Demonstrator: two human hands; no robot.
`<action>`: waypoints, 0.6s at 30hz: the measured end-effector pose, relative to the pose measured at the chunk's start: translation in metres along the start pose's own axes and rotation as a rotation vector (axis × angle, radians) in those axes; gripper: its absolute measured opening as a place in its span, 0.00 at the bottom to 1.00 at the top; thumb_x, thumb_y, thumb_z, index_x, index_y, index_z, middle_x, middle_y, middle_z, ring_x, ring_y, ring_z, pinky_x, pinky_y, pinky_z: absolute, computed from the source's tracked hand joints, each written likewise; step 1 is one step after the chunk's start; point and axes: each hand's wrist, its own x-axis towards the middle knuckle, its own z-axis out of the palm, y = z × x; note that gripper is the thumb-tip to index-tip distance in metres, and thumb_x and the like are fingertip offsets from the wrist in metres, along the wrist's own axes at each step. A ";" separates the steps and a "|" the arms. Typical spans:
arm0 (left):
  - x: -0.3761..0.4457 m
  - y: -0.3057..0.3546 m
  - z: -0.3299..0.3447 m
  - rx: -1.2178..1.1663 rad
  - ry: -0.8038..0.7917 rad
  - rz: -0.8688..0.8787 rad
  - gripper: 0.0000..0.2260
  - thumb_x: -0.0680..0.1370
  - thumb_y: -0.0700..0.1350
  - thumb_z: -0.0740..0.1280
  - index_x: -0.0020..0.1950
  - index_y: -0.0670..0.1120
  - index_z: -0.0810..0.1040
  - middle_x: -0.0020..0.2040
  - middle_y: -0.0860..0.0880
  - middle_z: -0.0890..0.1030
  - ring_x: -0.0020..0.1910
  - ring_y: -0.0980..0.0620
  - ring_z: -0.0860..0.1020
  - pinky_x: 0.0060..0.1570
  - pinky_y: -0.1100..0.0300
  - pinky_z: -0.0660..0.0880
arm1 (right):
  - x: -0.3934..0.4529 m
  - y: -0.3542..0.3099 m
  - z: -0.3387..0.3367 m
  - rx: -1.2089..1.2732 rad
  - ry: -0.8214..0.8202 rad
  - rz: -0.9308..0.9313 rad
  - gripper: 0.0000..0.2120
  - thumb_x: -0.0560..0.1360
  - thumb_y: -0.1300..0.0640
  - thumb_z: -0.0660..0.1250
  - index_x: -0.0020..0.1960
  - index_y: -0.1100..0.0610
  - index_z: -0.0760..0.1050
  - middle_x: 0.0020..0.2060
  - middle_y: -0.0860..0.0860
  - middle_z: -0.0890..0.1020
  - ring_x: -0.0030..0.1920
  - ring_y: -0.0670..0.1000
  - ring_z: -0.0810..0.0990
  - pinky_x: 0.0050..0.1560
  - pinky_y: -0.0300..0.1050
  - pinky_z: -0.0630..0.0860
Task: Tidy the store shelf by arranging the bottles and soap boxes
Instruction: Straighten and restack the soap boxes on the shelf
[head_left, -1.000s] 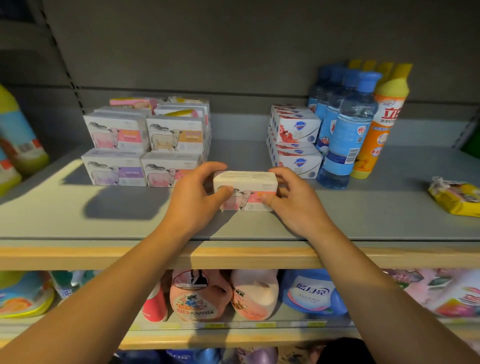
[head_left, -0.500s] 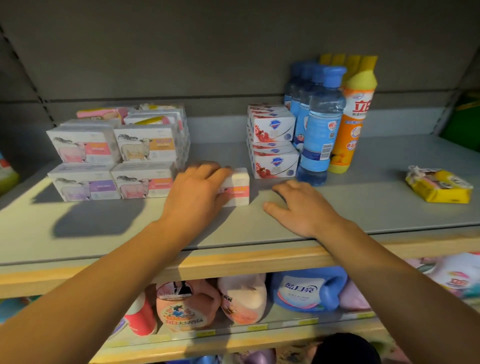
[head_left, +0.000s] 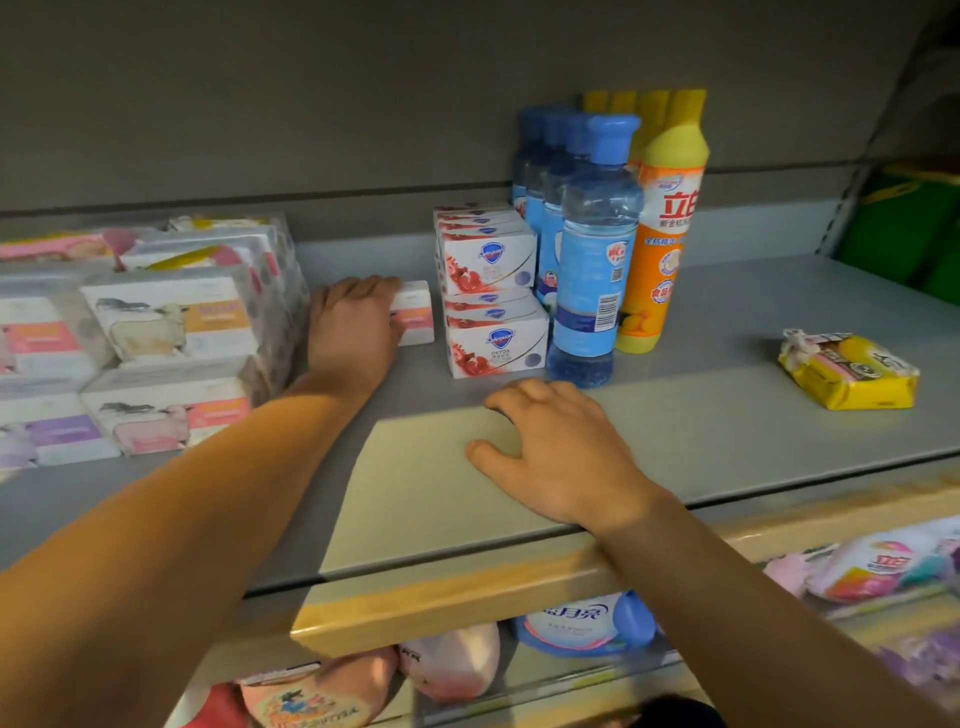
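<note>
My left hand (head_left: 353, 325) wraps its fingers over the soap box (head_left: 415, 313), between the sheep-box stack (head_left: 171, 332) and red boxes (head_left: 493, 291). Right hand (head_left: 558, 447) rests relaxed on the shelf (head_left: 727, 415). The box seems light and stiff; I'd grip its long sides.

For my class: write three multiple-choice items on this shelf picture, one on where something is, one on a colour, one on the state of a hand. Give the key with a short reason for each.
1. Where does the small soap box under the left hand stand?
A. Between the sheep-print soap boxes and the red-and-white soap boxes
B. Beside the yellow soap pack
C. On the lower shelf

2. What colour is the cap of the front clear bottle?
A. Green
B. Blue
C. Red

3. What is the right hand doing?
A. Gripping a bottle
B. Lifting a box
C. Resting on the shelf, holding nothing

Key: 1 A, the box sits in that gap. 2 B, the cap is plainly blue. 3 C, its fingers rest on bare shelf.
</note>
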 end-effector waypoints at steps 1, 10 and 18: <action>0.008 0.000 0.006 0.010 -0.007 -0.012 0.20 0.77 0.46 0.68 0.68 0.46 0.73 0.65 0.43 0.77 0.65 0.41 0.72 0.68 0.47 0.63 | 0.000 0.000 0.000 0.001 -0.002 0.004 0.29 0.74 0.34 0.55 0.71 0.45 0.67 0.68 0.45 0.72 0.66 0.52 0.67 0.70 0.50 0.63; 0.067 -0.007 0.056 -0.034 0.013 -0.083 0.20 0.78 0.44 0.67 0.70 0.45 0.73 0.71 0.40 0.70 0.72 0.39 0.64 0.73 0.49 0.57 | 0.002 -0.001 0.002 -0.004 0.022 0.039 0.27 0.71 0.33 0.55 0.67 0.42 0.69 0.64 0.40 0.72 0.63 0.48 0.67 0.69 0.46 0.62; 0.079 -0.011 0.069 -0.032 0.045 -0.121 0.21 0.78 0.46 0.68 0.71 0.49 0.74 0.71 0.39 0.66 0.72 0.36 0.61 0.72 0.44 0.60 | 0.000 -0.004 0.003 0.013 0.091 0.036 0.28 0.68 0.34 0.53 0.64 0.44 0.72 0.62 0.41 0.75 0.62 0.49 0.70 0.68 0.47 0.64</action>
